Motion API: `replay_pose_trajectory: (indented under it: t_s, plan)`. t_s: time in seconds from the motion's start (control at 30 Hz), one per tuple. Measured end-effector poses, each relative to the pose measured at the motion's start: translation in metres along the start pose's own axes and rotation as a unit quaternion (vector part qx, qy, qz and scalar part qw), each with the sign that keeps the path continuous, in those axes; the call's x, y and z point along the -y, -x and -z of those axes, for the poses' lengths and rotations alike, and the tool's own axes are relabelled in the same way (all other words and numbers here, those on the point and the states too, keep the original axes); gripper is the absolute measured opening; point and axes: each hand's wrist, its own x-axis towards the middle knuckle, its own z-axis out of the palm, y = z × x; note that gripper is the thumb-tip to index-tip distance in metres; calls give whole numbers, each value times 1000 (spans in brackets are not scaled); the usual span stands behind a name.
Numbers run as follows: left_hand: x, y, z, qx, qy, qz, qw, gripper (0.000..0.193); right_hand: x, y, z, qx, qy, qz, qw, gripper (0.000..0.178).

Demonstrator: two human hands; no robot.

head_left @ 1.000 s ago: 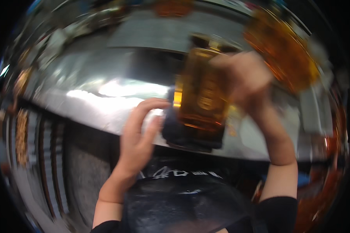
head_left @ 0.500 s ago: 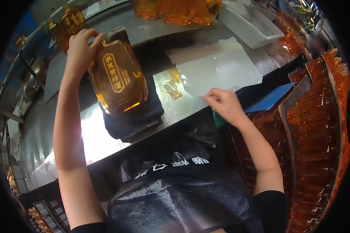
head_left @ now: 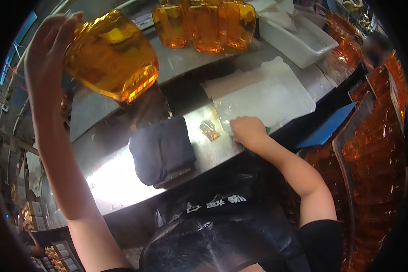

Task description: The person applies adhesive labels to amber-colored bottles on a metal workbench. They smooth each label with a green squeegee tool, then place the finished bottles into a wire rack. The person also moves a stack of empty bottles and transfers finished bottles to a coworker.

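Observation:
Raised at the upper left, a large amber glass bottle (head_left: 115, 56) hangs tilted from my left hand (head_left: 50, 50), whose fingers are closed around its neck. Below the bottle, a block padded with dark cloth (head_left: 161, 149) sits bare on the metal table. My right hand (head_left: 249, 131) is closed in a fist at the near edge of a white sheet (head_left: 267, 97). A bit of something green (head_left: 268, 130) shows beside that fist; most of it is hidden. Between the block and the sheet lies a small gold decal (head_left: 208, 130).
Several amber bottles (head_left: 208, 27) stand at the back. A white tub (head_left: 299, 38) is at the back right. Stacked rows of amber glass (head_left: 371, 158) line the right side, near a blue flat panel (head_left: 328, 124). Another person (head_left: 377, 50) is at the far right.
My left hand has lifted the bottle off the padded block, up and to the left, and its gold-marked face no longer shows. My right hand has moved onto the white sheet's near edge.

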Motion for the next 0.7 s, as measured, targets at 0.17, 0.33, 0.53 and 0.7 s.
replay_pose_trajectory:
  t_s: [0.17, 0.33, 0.53, 0.7]
  plan:
    - [78, -73, -38, 53, -46, -13, 997, 18, 14, 5, 10, -11, -7, 1, 1000, 14]
    - [114, -124, -92, 121, -36, 64, 990, 11, 2, -2, -2, -39, 2, -19, 999, 10]
    - [176, -128, -118, 187, -12, 61, 980, 20, -83, 7, 32, -227, 6, -313, 922, 10]
    - [217, -105, -119, 186, -18, 46, 981, 20, -55, 12, 40, -290, -16, -149, 945, 33]
